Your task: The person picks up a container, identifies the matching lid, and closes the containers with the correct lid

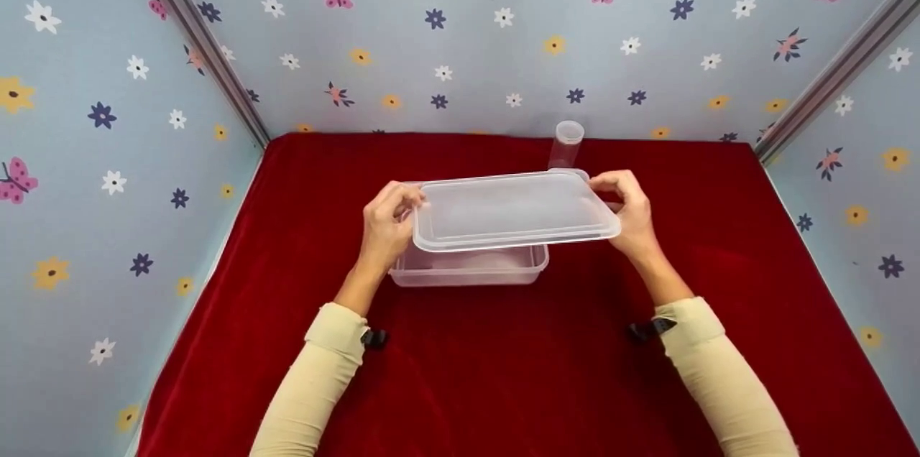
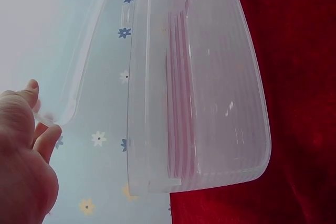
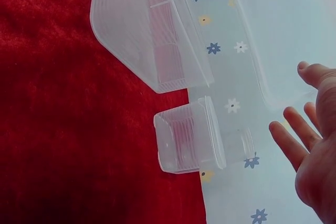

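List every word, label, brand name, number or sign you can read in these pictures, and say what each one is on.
No readable text in any view.
The lid, held by the left hand and the right hand, is plain translucent plastic.
The container and the small clear cup carry no label or mark.
The red cloth is plain.
The wall shows only printed flowers and butterflies.
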A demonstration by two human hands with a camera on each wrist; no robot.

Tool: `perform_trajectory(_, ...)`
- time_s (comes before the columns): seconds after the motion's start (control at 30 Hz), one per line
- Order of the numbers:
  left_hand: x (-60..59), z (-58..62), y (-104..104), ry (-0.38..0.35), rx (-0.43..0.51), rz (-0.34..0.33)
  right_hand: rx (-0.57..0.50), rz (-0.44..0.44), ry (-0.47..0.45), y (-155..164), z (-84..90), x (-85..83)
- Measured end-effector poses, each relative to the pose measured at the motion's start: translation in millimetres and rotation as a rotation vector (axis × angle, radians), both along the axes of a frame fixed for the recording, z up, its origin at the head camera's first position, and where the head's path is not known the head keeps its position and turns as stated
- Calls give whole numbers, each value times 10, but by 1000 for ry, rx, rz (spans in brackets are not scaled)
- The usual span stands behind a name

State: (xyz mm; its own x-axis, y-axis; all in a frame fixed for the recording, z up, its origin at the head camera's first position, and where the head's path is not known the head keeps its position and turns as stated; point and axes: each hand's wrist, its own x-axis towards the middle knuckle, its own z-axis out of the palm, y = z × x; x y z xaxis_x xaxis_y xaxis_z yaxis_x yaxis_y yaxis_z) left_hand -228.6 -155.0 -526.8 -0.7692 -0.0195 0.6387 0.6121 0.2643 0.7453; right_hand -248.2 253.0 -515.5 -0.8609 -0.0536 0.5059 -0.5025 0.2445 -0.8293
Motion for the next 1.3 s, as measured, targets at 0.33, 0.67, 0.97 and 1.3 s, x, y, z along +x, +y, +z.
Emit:
perform_trajectory(0.33, -5, 26, -49, 10, 23, -2, -38, 23, -130, 51, 15, -13)
perform_trajectory(0.67, -9, 39, -43, 76, -52, 47, -89, 18, -269, 57, 64, -38)
perform_trajectory(0.97, -27, 31, -12, 222, -121, 132, -125, 54, -460, 60, 127, 1)
perform_trajectory(1.3, -35, 15, 22, 298, -102, 166, -201, 107, -514, -4, 115, -3)
